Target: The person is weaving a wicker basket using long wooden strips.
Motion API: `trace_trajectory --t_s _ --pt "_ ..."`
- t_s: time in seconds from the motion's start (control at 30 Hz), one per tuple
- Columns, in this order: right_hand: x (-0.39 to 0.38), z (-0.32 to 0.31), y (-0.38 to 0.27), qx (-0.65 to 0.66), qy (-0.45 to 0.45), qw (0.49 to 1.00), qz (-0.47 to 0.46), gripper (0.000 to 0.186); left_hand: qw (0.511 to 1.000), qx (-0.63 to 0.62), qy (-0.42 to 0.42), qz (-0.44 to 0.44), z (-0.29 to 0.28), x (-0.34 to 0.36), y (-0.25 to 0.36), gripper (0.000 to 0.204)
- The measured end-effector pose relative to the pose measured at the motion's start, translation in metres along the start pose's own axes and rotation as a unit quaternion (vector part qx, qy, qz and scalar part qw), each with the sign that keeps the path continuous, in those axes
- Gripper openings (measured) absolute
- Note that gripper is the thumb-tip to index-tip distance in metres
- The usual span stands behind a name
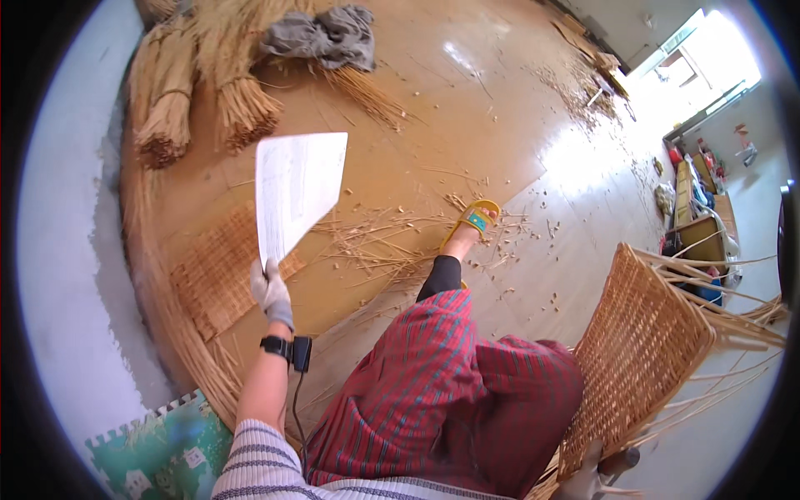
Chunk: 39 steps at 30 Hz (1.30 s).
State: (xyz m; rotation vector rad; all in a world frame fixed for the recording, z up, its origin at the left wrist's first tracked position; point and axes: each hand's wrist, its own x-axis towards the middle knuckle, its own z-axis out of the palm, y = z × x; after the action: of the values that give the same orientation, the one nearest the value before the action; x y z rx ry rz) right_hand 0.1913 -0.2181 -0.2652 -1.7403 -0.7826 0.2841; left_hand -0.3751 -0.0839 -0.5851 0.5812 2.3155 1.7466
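My left hand [271, 293], in a pale glove, grips a white sheet of paper [298, 187] by its lower corner and holds it up off the floor. Faint print covers the sheet. A woven wicker panel [637, 350] stands tilted beside my right knee, with long loose strands sticking out past its right edge. At the bottom edge of the view, my right hand [583, 473], gloved and partly cut off, holds the panel's lower end. Next to it is a brown rounded end of something [621, 461] that I cannot make out.
Bundles of dry stalks [167, 117] lie at the far left, with a grey cloth [321, 37] on one. A flat woven mat [217, 271] lies beneath the paper. Cut strands and bits litter the floor around my yellow sandal [475, 218]. A green foam mat [158, 450] lies near left.
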Motion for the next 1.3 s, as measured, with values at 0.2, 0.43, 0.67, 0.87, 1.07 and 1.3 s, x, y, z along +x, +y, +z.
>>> trace_trajectory --t_s 0.2,0.43,0.67,0.87,1.07,1.3 --pt "-0.007 -0.007 -0.004 0.108 -0.068 0.990 -0.053 0.063 0.972 -0.090 0.064 -0.207 -0.174 -0.096 -0.020 0.017" --pt "0.008 -0.029 0.001 0.209 -0.155 0.965 0.015 0.055 0.949 -0.190 0.116 -0.223 -0.276 -0.151 -0.076 0.025" --pt "0.021 -0.031 0.017 0.223 -0.138 0.965 0.027 0.050 0.938 -0.237 0.144 -0.209 -0.289 -0.142 -0.079 0.027" --pt "0.002 -0.022 -0.008 0.222 -0.110 0.968 0.035 0.049 0.954 -0.169 0.089 -0.233 -0.302 -0.167 -0.061 0.032" --pt "-0.005 -0.027 -0.003 0.211 -0.086 0.973 -0.032 0.053 0.955 -0.124 0.129 -0.237 -0.315 -0.170 -0.042 0.031" --pt "0.004 -0.028 -0.006 0.200 -0.082 0.971 -0.101 0.046 0.943 -0.192 0.086 -0.259 -0.327 -0.135 -0.104 0.024"
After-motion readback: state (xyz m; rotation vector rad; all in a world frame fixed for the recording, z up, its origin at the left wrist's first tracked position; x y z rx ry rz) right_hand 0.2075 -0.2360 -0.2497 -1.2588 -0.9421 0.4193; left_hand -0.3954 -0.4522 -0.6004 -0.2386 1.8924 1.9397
